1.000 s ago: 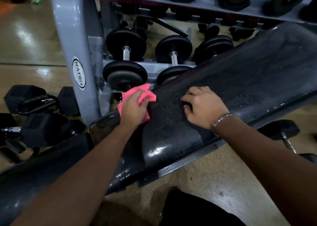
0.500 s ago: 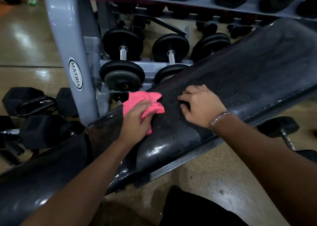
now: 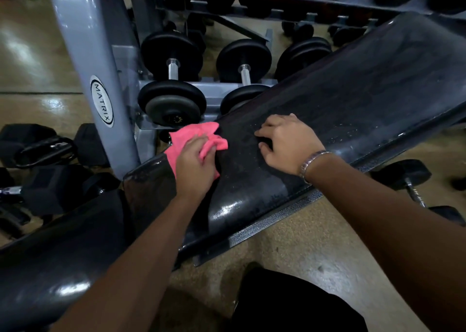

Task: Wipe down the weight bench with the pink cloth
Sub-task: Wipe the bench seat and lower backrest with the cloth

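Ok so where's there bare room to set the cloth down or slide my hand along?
The bench pad is bare right of the right hand, up to its far end. Floor in front of the bench is open too. Crowded: hex dumbbells at left, rack behind the pink cloth.

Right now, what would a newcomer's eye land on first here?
The bright pink cloth pops out, pressed by the left hand on the black padded weight bench near its far edge. Beside it, the right hand lies flat on the droplet-speckled pad. Behind stands a grey dumbbell rack.
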`<act>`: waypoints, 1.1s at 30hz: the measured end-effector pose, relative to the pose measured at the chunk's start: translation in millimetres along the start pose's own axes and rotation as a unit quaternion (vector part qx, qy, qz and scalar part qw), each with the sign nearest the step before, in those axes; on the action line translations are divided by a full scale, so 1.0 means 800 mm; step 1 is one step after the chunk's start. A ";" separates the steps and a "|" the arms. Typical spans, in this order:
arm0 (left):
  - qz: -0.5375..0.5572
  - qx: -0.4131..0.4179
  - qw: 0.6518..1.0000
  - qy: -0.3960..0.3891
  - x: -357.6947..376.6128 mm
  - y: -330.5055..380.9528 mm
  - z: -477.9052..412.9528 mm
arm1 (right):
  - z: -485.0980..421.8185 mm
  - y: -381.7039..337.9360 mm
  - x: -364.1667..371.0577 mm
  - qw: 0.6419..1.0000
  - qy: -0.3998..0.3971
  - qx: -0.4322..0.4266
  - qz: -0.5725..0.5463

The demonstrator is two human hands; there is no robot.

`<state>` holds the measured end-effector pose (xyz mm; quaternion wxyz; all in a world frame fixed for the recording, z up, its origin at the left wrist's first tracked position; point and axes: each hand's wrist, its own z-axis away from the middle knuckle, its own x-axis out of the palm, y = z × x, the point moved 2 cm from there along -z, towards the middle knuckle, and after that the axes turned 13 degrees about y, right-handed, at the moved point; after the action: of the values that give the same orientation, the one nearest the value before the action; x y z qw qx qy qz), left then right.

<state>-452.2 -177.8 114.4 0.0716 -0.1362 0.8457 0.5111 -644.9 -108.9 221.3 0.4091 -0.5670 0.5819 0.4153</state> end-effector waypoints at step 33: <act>0.058 0.065 0.989 -0.120 -0.030 0.035 0.119 | -0.002 -0.003 -0.004 1.000 -0.013 0.003 -0.007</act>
<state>-439.4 -77.7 100.0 0.1521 -0.0197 0.8689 0.4706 -642.4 -109.3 224.6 0.4212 -0.5642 0.5738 0.4184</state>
